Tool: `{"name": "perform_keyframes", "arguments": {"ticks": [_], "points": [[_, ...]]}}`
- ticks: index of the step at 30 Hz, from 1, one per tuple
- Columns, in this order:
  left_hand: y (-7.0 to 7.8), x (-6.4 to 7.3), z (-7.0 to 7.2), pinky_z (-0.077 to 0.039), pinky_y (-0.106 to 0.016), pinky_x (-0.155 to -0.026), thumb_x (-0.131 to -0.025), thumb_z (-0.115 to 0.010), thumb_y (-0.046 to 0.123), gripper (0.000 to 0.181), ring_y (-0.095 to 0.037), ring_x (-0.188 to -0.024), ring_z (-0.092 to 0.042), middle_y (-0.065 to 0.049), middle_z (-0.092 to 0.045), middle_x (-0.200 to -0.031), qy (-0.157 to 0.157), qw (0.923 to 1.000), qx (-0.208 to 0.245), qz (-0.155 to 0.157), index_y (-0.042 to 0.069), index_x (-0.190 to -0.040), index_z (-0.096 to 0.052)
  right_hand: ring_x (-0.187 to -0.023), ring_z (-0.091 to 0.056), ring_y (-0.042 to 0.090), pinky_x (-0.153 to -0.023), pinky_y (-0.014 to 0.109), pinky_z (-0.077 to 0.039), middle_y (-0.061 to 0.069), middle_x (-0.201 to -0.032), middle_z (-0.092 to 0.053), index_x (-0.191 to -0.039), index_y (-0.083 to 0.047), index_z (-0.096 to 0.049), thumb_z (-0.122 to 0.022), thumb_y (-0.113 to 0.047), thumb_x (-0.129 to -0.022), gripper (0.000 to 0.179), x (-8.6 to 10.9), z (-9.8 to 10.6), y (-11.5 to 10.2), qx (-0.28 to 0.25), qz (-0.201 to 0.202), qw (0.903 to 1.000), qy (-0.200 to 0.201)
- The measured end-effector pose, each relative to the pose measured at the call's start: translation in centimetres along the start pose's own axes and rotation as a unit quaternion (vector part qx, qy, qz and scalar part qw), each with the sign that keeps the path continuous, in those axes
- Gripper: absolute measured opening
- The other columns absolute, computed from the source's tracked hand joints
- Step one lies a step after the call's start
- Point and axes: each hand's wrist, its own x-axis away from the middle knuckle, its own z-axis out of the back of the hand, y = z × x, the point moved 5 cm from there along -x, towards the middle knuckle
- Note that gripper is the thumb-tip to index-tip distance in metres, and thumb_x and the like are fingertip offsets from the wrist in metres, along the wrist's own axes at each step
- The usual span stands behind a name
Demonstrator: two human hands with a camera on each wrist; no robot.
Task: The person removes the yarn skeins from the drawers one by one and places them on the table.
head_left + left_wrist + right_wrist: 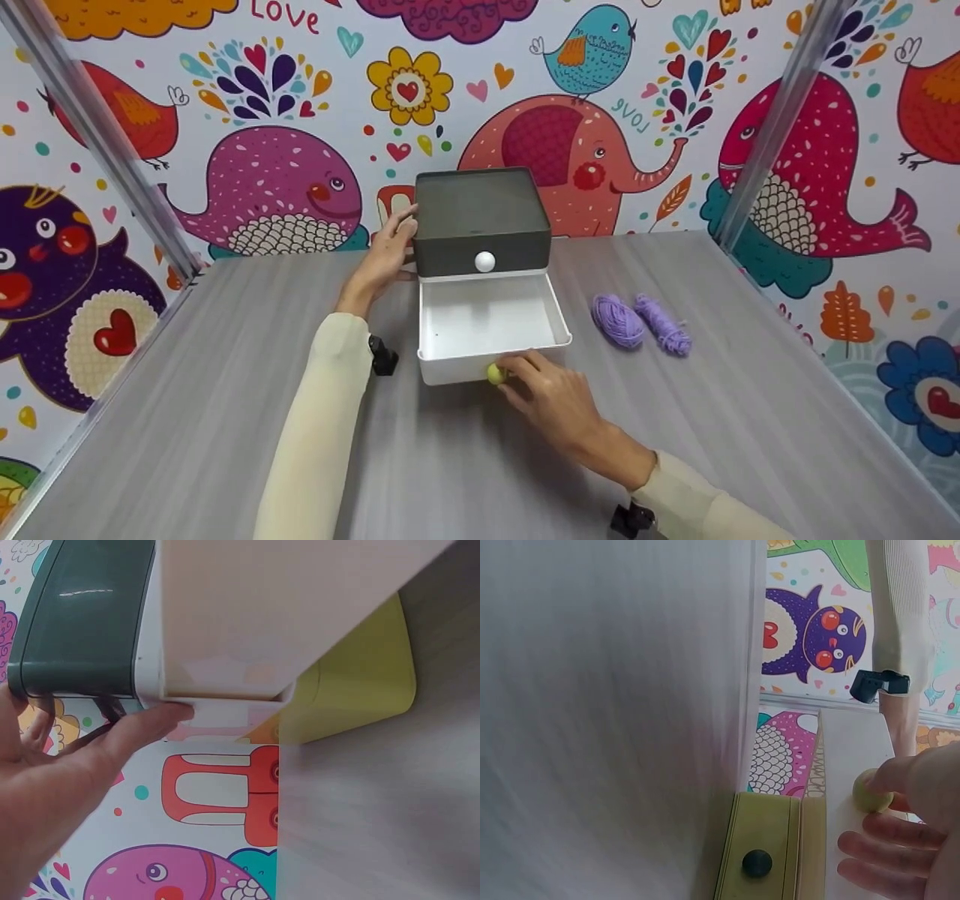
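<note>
A small stacked drawer box stands on the table, its dark grey-green top drawer (pixel 480 206) closed and bearing a white knob (pixel 485 262). Below that, the white drawer (pixel 450 369) is pulled far out, and its inside looks bare. My right hand (pixel 555 394) pinches the yellow-green knob (pixel 866 793) on its front between thumb and fingers. Against the box's left side rests my left hand (pixel 384 259), thumb (pixel 154 724) along the white layer and other fingers by the dark one. The yellow-green bottom drawer (pixel 364 664), with a black knob (pixel 757 863), sits beneath.
Two purple yarn bundles, a rounder one (pixel 618 321) and a longer one (pixel 663 324), lie right of the box. A wall with printed cartoon animals (pixel 285 180) rises behind the grey table (pixel 217 375), with metal posts (pixel 780 127) at its corners.
</note>
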Motion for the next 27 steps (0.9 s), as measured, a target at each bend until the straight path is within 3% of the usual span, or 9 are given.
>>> {"name": "perform_keyframes", "arguments": {"ticks": [9,17,27], "points": [[0.2,0.0,-0.1,-0.035,-0.069,-0.110,-0.109,-0.033,0.043,0.051,-0.049,-0.146,-0.034,-0.013,-0.020,-0.167,0.005,1.0000,0.001,0.000,0.036,-0.159,-0.022,-0.071,-0.069,0.012,-0.056,0.030,-0.055,-0.002,-0.094,-0.070,-0.103,-0.016,-0.071,-0.087,-0.015,-0.076,0.032,-0.8,-0.8,0.6,-0.007,-0.017,0.9998,-0.006],[0.0,0.0,0.0,-0.035,-0.070,-0.110,-0.109,-0.034,0.040,0.051,-0.050,-0.145,-0.034,-0.014,-0.020,-0.166,0.008,1.0000,0.001,-0.004,0.033,-0.159,-0.023,-0.078,-0.071,0.016,-0.063,0.035,-0.057,-0.001,-0.096,-0.069,-0.103,-0.016,-0.071,-0.085,-0.015,-0.079,0.028,-1.8,-1.3,1.5,-0.021,-0.058,0.9979,-0.022],[0.1,0.1,-0.1,-0.035,-0.070,-0.109,-0.109,-0.033,0.040,0.051,-0.050,-0.146,-0.032,-0.015,-0.018,-0.167,0.006,0.9999,0.002,-0.008,0.033,-0.159,-0.022,-0.080,-0.072,0.018,-0.063,0.037,-0.058,0.001,-0.095,-0.070,-0.103,-0.015,-0.071,-0.084,-0.013,-0.079,0.028,-3.0,-2.3,2.3,-0.023,-0.072,0.9968,-0.023]]}}
